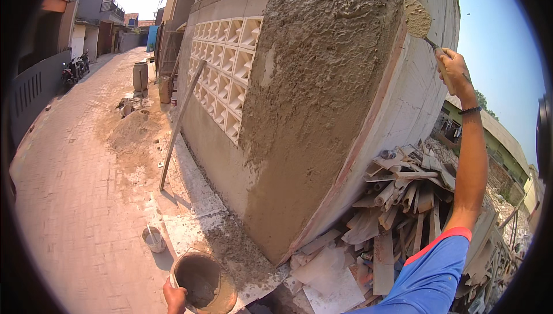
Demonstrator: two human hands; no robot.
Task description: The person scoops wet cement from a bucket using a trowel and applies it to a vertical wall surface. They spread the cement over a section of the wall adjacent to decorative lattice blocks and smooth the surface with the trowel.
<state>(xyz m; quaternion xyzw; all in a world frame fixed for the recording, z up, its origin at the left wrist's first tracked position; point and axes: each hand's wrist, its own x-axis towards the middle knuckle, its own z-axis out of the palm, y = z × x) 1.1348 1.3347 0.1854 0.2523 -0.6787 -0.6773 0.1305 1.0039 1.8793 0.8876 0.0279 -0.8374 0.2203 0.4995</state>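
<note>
My right hand (455, 73) is raised high at the upper right, wrapped round the handle of a trowel. Wet grey mortar covers the trowel's blade (417, 18), which is beside the wall's upper right edge. Rough wet mortar (322, 83) coats the wall, smoother toward the bottom. A wooden strip (368, 135) runs down the wall's corner edge. Down at the lower left, my left hand (174, 297) grips the rim of a round bucket (226, 297), its fingers partly hidden. Mortar (199, 279) lies inside that bucket.
Cream vent blocks (223, 75) fill the wall's left part. A long wooden plank (181, 127) leans there. A small pail (154, 239) stands beside the bucket. Scrap wood (403, 199) is heaped at the right. A sand pile (135, 132) and a drum (140, 76) occupy the paved lane.
</note>
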